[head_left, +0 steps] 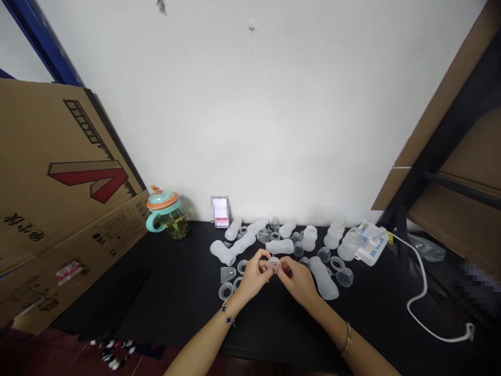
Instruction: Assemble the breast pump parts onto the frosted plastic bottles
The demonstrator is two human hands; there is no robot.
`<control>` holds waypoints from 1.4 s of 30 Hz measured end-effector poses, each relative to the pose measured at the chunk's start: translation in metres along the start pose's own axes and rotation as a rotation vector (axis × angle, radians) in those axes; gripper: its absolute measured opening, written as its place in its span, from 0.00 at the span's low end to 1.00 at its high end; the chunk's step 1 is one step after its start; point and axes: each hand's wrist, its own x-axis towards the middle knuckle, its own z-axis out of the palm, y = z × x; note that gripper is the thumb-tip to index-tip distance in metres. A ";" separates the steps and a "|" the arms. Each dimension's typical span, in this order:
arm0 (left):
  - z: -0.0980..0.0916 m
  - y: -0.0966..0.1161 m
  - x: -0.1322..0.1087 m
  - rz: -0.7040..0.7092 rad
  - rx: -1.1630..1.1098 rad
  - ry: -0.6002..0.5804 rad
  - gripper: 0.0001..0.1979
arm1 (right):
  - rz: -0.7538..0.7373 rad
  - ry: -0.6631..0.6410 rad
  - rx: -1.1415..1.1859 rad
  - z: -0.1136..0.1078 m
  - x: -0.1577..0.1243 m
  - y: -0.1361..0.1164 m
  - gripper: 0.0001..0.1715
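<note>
Between my left hand [255, 272] and my right hand [296, 278] is a small clear bottle nipple in a collar ring [274, 262]. Fingers of both hands pinch it from either side, just above the black table. Around them lie several frosted white baby bottles, among them one bottle [324, 278] on its side right of my right hand and another [279, 246] just beyond my fingers. Loose collar rings, such as one ring [226, 291], and clear domed caps, such as one cap [344, 277], are scattered close by.
A teal-lidded jug [166, 214] stands at the back left, beside a large cardboard box [58, 198]. A lit phone [221, 212] leans on the wall. At the right, a white power strip [371, 245] trails a white cable [422, 277]. The black table [176, 292] ends at a near edge.
</note>
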 end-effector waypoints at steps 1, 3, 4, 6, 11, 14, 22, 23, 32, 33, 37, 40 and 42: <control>0.000 0.002 0.000 -0.001 0.001 -0.007 0.15 | 0.002 0.005 -0.002 0.000 0.000 0.000 0.12; 0.001 0.004 -0.001 0.005 0.005 -0.015 0.14 | 0.009 0.015 -0.003 0.001 -0.001 0.001 0.12; 0.001 0.006 -0.001 0.010 0.007 -0.020 0.14 | 0.012 0.019 -0.004 0.001 -0.001 0.001 0.13; 0.001 0.007 -0.002 0.020 0.009 -0.030 0.13 | 0.014 0.021 -0.007 0.001 -0.001 0.001 0.13; 0.001 0.005 -0.002 0.018 0.025 -0.031 0.13 | 0.000 0.022 -0.020 0.001 -0.001 -0.001 0.13; 0.001 0.003 -0.002 0.015 0.027 -0.020 0.13 | -0.014 0.026 -0.029 0.001 -0.001 0.000 0.12; 0.001 -0.001 -0.002 0.033 0.051 0.001 0.10 | -0.024 0.015 -0.026 0.002 -0.002 0.000 0.13; 0.001 -0.001 -0.002 0.038 0.068 0.005 0.10 | -0.026 0.014 -0.030 0.002 -0.001 0.000 0.13; 0.000 0.009 -0.005 0.083 0.239 0.037 0.08 | -0.022 0.001 -0.030 0.003 -0.002 0.001 0.13; 0.000 0.010 -0.005 0.085 0.265 0.041 0.08 | -0.018 0.001 -0.020 0.004 -0.002 0.002 0.13; -0.003 0.011 -0.004 0.088 0.340 0.063 0.10 | 0.004 0.010 0.047 0.004 -0.001 0.004 0.15; -0.004 0.011 -0.003 0.100 0.351 0.067 0.10 | 0.003 0.015 0.110 0.004 0.000 0.005 0.16; -0.004 0.012 -0.003 0.109 0.345 0.065 0.10 | 0.005 0.017 0.131 0.003 0.001 0.005 0.16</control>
